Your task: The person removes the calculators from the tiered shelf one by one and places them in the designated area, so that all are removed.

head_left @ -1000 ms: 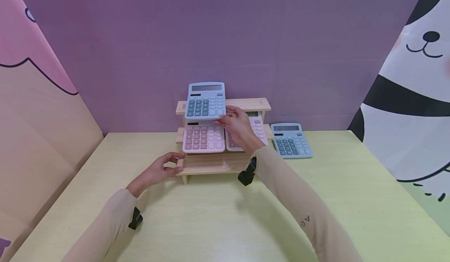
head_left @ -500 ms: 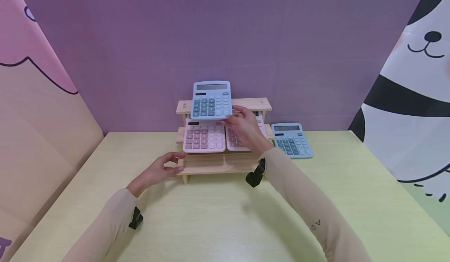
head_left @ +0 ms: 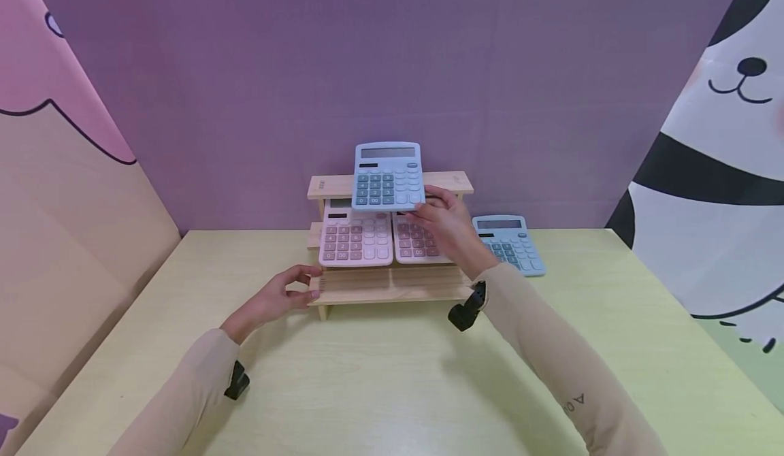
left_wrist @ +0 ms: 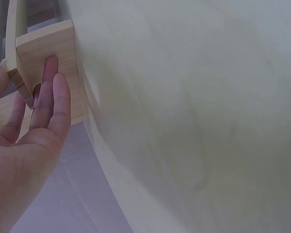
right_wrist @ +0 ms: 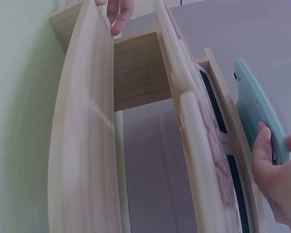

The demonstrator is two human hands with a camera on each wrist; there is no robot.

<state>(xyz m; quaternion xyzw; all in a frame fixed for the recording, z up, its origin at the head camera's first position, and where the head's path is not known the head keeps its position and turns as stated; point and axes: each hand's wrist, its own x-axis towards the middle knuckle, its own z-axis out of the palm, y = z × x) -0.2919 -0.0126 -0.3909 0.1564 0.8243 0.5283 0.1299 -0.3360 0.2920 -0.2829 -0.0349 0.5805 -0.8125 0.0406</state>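
Observation:
A stepped wooden rack [head_left: 392,287] with three tiers stands at the back of the table. My left hand [head_left: 275,301] grips the left end of its lowest shelf; in the left wrist view, fingers [left_wrist: 47,97] reach under the board. A light blue calculator [head_left: 388,177], face toward me, is pinched at its lower right corner by my right hand [head_left: 452,228]. It overlaps the top shelf in the head view and stands a little off the rack in the right wrist view. Two pink calculators, one on the left [head_left: 355,239] and one on the right [head_left: 421,241], lean on the middle tier.
Another light blue calculator [head_left: 520,246] lies on the table [head_left: 392,381] to the right of the rack, partly behind my right hand. A purple cloth backdrop [head_left: 392,54] rises behind the table, with a panda print [head_left: 723,150] at the right.
My right hand has moved rightward with the blue calculator, from the rack's left side to about its middle. My left hand has stayed on the lowest shelf.

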